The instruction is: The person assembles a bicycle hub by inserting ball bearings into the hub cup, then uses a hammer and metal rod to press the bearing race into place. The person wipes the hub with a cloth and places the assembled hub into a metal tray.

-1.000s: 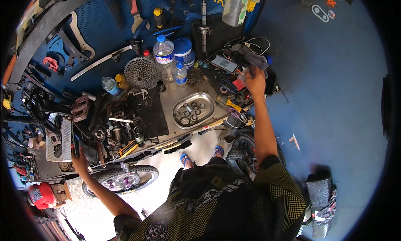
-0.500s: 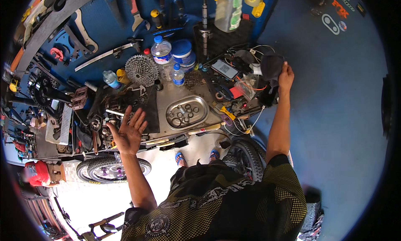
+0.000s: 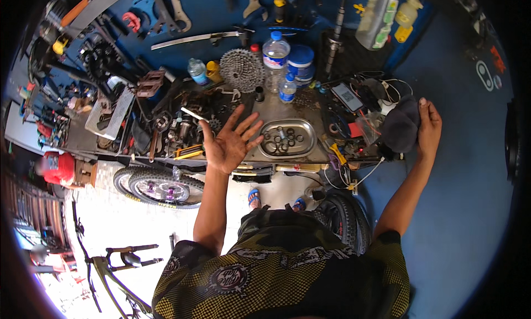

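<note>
My right hand [image 3: 430, 130] grips a dark grey cloth cap [image 3: 401, 126] by its edge, at the right end of the workbench. Palm up and fingers spread, my left hand [image 3: 227, 148] hovers over the bench's front edge with nothing in it. Close to its fingertips lies an oval metal tray [image 3: 313, 147] with several small rings [image 3: 283, 147] inside. Behind the tray stand a large clear bottle [image 3: 275, 59], a small water bottle [image 3: 287, 90] and a blue tub [image 3: 301, 64]. A phone [image 3: 347, 96] with a lit screen lies left of the cap.
A bike cassette [image 3: 242, 70] leans at the back. Tools hang on the blue wall, including an adjustable wrench [image 3: 254, 6]. A white basket [image 3: 110, 117] stands at left. Bike wheels [image 3: 160, 186] and a tyre [image 3: 338, 216] are below the bench. Someone in a red top [image 3: 58, 167] is far left.
The view has shifted left, so the bench sits farther right in it. The cap now hangs lower and more spread out in my right hand. My left hand stays spread, fingers nearer the tray.
</note>
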The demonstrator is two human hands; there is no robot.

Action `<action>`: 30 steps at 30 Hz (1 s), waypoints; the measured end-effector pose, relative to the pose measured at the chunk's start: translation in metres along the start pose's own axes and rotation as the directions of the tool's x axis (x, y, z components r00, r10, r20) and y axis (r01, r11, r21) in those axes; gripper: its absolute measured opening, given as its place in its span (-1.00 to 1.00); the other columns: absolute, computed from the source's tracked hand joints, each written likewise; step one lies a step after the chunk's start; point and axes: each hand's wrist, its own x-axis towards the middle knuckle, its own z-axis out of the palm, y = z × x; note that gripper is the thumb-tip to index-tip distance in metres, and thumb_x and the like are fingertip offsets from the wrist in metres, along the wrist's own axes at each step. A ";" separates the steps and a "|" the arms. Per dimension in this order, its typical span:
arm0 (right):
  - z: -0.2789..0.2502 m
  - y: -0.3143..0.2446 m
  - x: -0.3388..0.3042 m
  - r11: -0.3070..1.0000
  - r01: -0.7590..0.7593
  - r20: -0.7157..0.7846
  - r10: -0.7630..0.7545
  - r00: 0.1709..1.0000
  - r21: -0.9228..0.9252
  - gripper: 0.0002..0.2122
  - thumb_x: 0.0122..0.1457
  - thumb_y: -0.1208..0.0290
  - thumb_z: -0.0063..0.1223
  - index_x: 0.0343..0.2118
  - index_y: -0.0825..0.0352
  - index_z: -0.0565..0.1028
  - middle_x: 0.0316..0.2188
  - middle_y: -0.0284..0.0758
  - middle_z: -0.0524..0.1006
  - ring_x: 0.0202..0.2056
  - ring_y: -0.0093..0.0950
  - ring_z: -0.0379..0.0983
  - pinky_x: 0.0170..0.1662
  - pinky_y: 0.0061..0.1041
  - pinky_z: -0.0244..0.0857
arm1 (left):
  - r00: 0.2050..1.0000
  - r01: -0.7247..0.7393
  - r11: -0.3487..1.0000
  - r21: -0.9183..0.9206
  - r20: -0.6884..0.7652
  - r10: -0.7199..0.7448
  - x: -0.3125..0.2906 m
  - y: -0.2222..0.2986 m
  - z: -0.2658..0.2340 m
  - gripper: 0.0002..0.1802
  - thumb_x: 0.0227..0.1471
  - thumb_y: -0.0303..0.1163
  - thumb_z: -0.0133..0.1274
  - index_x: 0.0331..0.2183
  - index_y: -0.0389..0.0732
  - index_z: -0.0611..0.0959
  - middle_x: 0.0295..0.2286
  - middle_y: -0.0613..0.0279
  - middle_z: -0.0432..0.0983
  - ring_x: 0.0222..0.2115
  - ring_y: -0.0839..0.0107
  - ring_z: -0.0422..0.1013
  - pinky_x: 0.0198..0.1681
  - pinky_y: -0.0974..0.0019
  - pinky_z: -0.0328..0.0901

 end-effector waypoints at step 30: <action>0.190 -0.034 -0.092 0.993 -0.107 0.732 0.111 0.672 -0.053 -0.88 0.32 0.44 0.28 -0.19 0.37 0.67 -0.45 -0.50 0.57 -0.39 -0.77 0.39 -0.23 -0.68 0.32 | 0.996 -0.087 0.165 0.983 0.088 -0.002 0.012 0.056 0.031 -0.64 0.32 -0.18 0.19 -0.33 -0.32 0.72 -0.57 0.42 0.48 -0.47 0.62 0.28 -0.37 0.34 0.26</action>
